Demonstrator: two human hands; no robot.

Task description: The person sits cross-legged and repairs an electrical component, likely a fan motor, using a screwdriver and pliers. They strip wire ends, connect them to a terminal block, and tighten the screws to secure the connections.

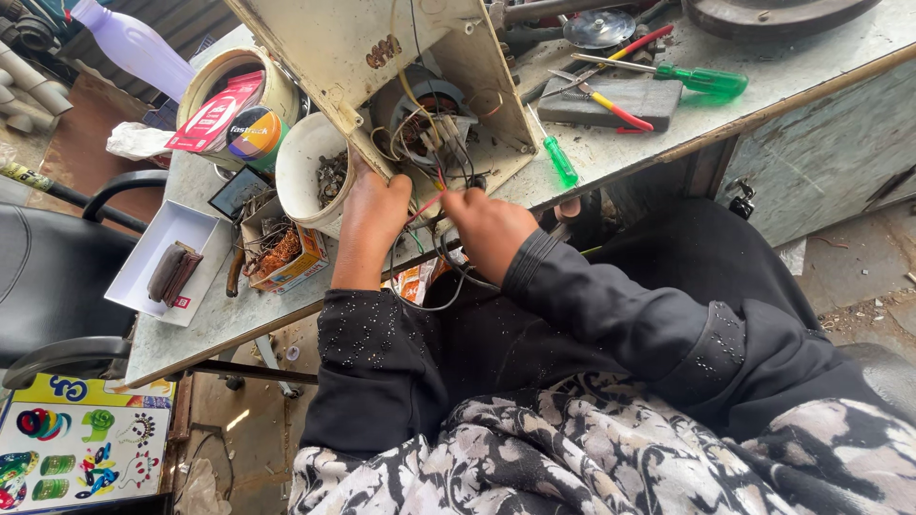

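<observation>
Black sleeves (pixel 592 305) flecked with small pale dots are seen above a black-and-white floral cloth (pixel 611 458). A cream casing (pixel 334 48) is shown with red, yellow and black wires (pixel 434 191). Green-handled screwdrivers (pixel 706 80) are laid on a grey speckled bench (pixel 611 153), beside a lilac bottle (pixel 134 43) and a white tray (pixel 162 248).
</observation>
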